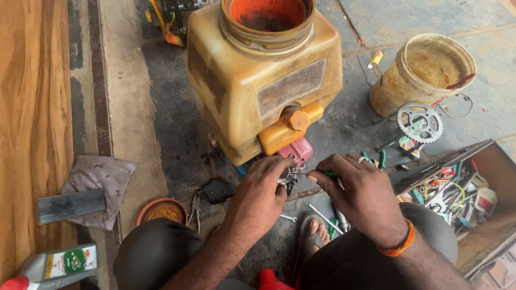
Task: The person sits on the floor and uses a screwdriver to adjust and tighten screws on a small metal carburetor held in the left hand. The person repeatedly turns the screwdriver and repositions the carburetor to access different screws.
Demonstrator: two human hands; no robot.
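Yellowed plastic forms the big sprayer tank, standing on the grimy floor with its orange-rimmed mouth open at the top. Below its orange cap and red engine part, the right hand is clamped on a green-handled screwdriver, tip pointing left at a small metal fitting. The left hand pinches that fitting, fingers closed. A sprocket, a dirty bucket and an open toolbox lie to the right

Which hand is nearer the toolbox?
Right. The right hand is just left of the toolbox; the left hand is farther left, beyond it.
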